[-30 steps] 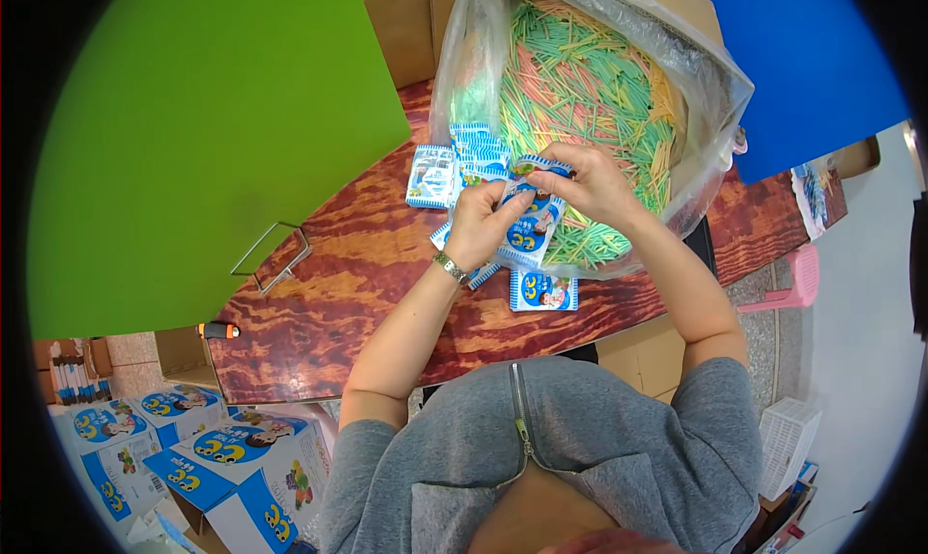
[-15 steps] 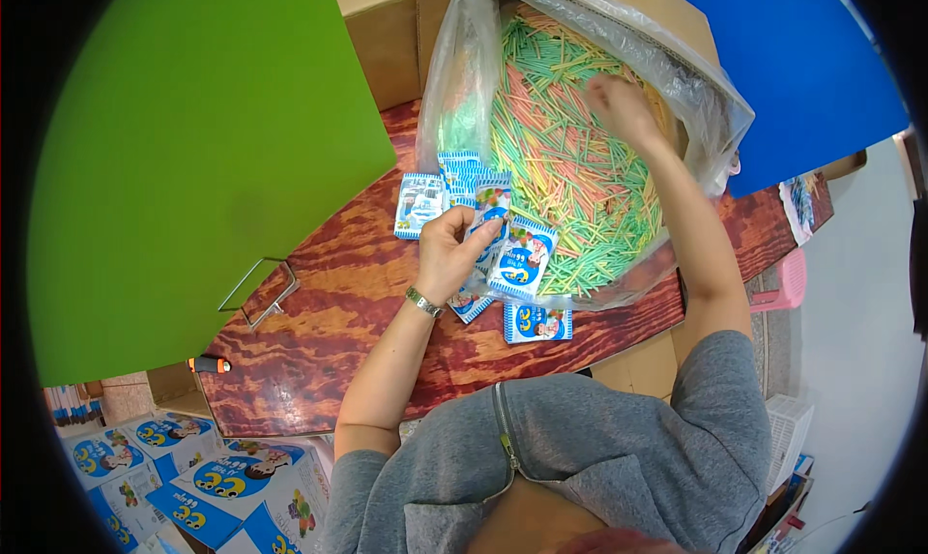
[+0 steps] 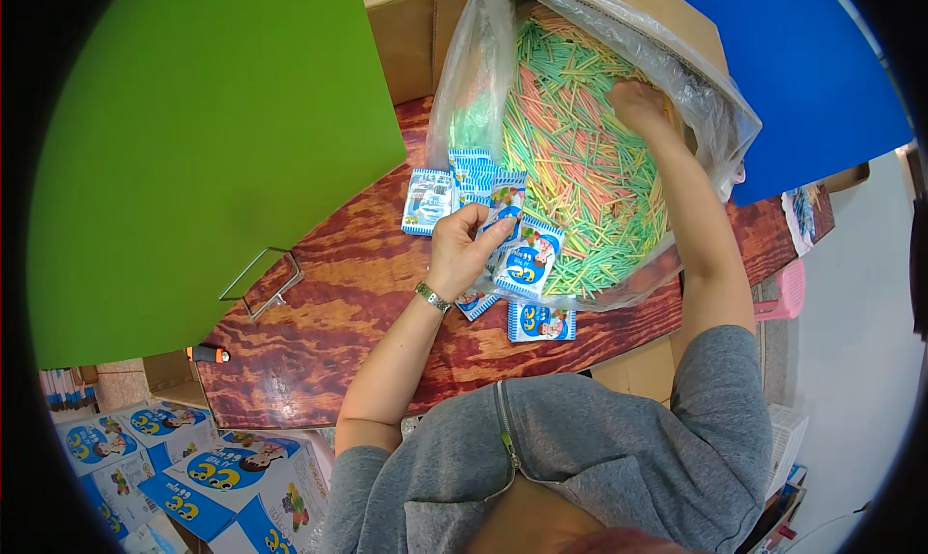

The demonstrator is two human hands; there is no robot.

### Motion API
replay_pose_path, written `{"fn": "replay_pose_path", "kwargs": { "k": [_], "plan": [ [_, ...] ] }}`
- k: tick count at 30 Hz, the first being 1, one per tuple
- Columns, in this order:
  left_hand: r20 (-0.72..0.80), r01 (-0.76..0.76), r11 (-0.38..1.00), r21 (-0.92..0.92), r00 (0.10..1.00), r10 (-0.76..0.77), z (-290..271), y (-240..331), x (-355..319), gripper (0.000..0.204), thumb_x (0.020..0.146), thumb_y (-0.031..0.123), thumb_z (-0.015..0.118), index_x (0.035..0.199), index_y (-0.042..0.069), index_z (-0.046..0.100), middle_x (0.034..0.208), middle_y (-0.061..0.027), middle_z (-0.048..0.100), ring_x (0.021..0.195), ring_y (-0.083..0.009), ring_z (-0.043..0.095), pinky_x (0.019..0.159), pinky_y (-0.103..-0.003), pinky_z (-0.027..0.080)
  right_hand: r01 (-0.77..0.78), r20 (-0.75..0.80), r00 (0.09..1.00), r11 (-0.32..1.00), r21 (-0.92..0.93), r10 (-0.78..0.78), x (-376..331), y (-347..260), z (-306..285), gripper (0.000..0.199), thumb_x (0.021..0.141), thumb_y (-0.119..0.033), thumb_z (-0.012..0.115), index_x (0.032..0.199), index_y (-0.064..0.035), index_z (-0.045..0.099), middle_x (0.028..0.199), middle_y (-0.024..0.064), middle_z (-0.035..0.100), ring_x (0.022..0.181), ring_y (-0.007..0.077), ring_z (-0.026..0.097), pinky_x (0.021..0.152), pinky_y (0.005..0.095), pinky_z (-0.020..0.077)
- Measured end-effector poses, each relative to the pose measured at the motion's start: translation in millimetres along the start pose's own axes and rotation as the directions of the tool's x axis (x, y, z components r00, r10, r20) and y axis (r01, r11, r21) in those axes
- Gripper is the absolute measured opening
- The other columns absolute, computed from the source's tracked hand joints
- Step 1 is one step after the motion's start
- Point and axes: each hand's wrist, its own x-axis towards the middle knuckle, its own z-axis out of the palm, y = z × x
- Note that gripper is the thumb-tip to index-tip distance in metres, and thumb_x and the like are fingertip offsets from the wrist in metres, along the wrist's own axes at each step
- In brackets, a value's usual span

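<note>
My left hand (image 3: 464, 249), with a metal watch on its wrist, pinches a small blue and white packet (image 3: 507, 194) between thumb and fingers. More such packets lie around it: a pale one (image 3: 428, 204) to the left, one with a round blue print (image 3: 528, 260) on the near edge of the bag, and another (image 3: 541, 323) on the table. My right hand (image 3: 638, 107) reaches into the far right part of a heap of thin pink, green and yellow sticks (image 3: 570, 167). Its fingers are curled at the heap, and what they hold, if anything, is hidden.
The sticks lie in a clear plastic bag (image 3: 471, 80) within a cardboard box (image 3: 667, 13) on a red-brown wooden table (image 3: 319, 351). A green board (image 3: 213, 167) stands left, a blue board (image 3: 797, 80) right. Printed blue and white cartons (image 3: 227, 472) sit at lower left.
My right hand has moved a little farther right over the sticks, its fingers now lower against them. My left hand keeps its pinch on the packet. The whole view has shifted slightly.
</note>
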Motion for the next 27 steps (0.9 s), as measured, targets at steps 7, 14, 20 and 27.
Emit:
{"fn": "replay_pose_path", "kwargs": {
  "k": [7,14,20,27],
  "plan": [
    [0.02,-0.039,0.995,-0.097,0.999,0.041,16,2,3,0.031,0.085,0.021,0.075,0.07,0.004,0.053,0.061,0.0055,0.045,0.058,-0.0032,0.038,0.049,-0.023,0.032,0.136,0.053,0.984,0.908,0.396,-0.171,-58,21,-19,0.036,0.102,-0.036,0.043,0.106,-0.0023,0.054,0.095,0.012,0.065,0.086,0.0248,0.064,0.069,0.0372,0.0511],
    [-0.079,-0.15,0.989,0.015,0.985,0.151,17,6,5,0.025,0.083,0.018,0.076,0.074,0.002,0.058,0.061,0.0001,0.054,0.054,-0.008,0.047,0.05,-0.026,0.038,0.337,0.065,0.803,0.541,0.771,-0.592,-150,-7,-43,0.028,0.103,-0.032,0.044,0.091,-0.0065,0.046,0.071,0.0017,0.054,0.062,0.0091,0.057,0.055,0.0257,0.0456],
    [-0.11,-0.414,0.804,0.427,0.859,0.5,14,12,1,0.019,0.077,0.009,0.079,0.085,0.001,0.065,0.069,-0.0072,0.064,0.056,-0.0108,0.06,0.05,-0.025,0.045,0.649,-0.063,0.696,0.588,0.484,-0.716,-184,-29,-82,0.022,0.099,-0.023,0.052,0.101,-0.0026,0.044,0.075,0.0165,0.058,0.069,0.0294,0.065,0.058,0.0396,0.0488],
    [-0.108,-0.343,0.886,0.311,0.914,0.392,11,16,-8,0.019,0.078,0.013,0.079,0.082,0.001,0.065,0.066,-0.0028,0.063,0.057,-0.0063,0.055,0.051,-0.024,0.043,0.788,-0.173,0.616,0.595,0.161,-0.769,-185,-40,-85,0.023,0.091,-0.016,0.06,0.103,-0.0036,0.044,0.082,0.0195,0.061,0.076,0.0418,0.061,0.063,0.0495,0.0468]
  ]
}}
